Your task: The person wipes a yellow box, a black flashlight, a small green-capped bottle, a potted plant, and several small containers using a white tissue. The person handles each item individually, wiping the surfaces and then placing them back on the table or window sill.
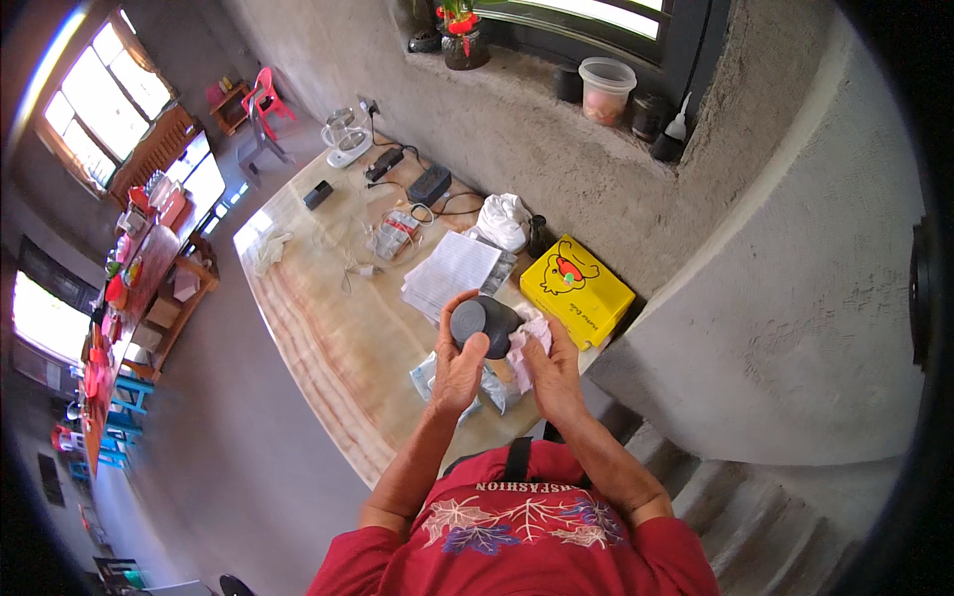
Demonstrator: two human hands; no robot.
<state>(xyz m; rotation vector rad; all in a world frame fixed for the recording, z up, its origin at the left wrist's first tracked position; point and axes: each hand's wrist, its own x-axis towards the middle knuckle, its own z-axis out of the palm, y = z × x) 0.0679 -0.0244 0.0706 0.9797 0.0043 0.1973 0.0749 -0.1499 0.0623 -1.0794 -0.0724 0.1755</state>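
A dark grey rounded vessel (483, 326), like a cup or small jar, is held over the near right part of the table with its flat round end toward the left. My left hand (458, 370) wraps round that end, thumb along its near side. In my right hand (555, 375) is a pale pink cloth (525, 348), pressed against the vessel's right end. The cloth and fingers hide that end, so I cannot tell if it has an opening. Under my hands lie light blue plastic packets (424, 377) on the marble-patterned table (348, 397).
Just right of my hands is a yellow box (576, 291) with a duck picture. Printed papers (452, 273), a white bundled cloth (504, 222), a black power adapter (429, 185) and cables lie farther back. A rough wall (636, 169) and concrete steps (715, 497) border the right side.
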